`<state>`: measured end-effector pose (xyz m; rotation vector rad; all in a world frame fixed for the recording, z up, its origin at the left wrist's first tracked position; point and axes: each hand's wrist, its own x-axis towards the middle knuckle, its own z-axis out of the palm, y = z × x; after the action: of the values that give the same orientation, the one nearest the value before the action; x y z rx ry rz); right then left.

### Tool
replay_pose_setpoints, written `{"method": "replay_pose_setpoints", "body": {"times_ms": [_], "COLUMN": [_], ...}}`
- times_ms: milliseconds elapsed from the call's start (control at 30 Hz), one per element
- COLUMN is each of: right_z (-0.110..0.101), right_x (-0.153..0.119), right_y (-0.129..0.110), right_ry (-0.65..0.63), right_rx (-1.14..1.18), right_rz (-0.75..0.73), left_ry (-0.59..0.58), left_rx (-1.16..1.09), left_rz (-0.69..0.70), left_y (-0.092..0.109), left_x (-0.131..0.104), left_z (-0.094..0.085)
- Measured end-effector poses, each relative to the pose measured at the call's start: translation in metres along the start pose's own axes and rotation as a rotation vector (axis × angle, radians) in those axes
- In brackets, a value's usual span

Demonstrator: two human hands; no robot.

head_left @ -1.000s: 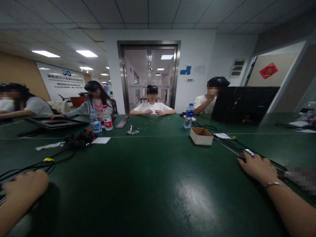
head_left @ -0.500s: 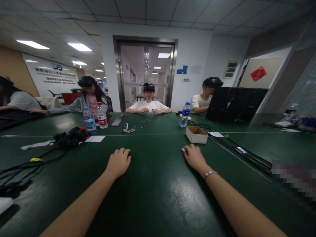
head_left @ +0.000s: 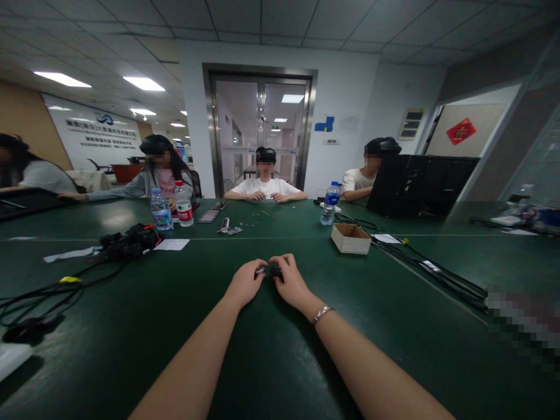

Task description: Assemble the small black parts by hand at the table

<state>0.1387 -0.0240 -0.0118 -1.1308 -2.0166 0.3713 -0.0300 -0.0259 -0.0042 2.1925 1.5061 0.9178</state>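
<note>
My left hand [head_left: 245, 284] is closed in a pinch, with a small silvery piece [head_left: 261, 270] at its fingertips. Facing it, my right hand [head_left: 292, 284] curls its thumb and fingers around a small black piece [head_left: 276, 272]. Both pieces are too small and dark to name. Only a narrow gap separates the fingertips, low over the green tabletop [head_left: 271, 326]. The right wrist wears a silver bracelet [head_left: 322, 314].
An open cardboard box [head_left: 351, 244] stands beyond my right hand, near a water bottle [head_left: 329, 204] and black cables [head_left: 441, 279]. At left lie black gear [head_left: 129, 241], paper [head_left: 172, 244] and two bottles [head_left: 184, 204]. Small metal parts [head_left: 230, 228] lie ahead. Several people sit around.
Both hands have moved inward from wide apart and now nearly meet in the middle. A silvery piece shows in the left fingers and a black one in the right.
</note>
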Motion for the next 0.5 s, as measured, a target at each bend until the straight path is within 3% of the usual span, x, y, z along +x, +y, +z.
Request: {"method": "replay_pose_setpoints", "body": {"times_ms": [200, 367, 500], "right_z": [-0.0008, 0.0006, 0.0007], "right_x": [0.0061, 0.0066, 0.0069], "right_y": [0.0056, 0.0073, 0.0099], "right_ry": [0.023, -0.015, 0.028], "right_rx": [0.15, 0.227, 0.162], "right_rz": [0.077, 0.089, 0.086], "left_ry": [-0.012, 0.034, 0.052], "left_rx": [0.001, -0.157, -0.28], "left_rz": [0.045, -0.051, -0.087], "left_y": [-0.0051, -0.0095, -0.0085], "left_x": [0.003, 0.0058, 0.0072], "left_z": [0.0022, 0.0054, 0.004]}}
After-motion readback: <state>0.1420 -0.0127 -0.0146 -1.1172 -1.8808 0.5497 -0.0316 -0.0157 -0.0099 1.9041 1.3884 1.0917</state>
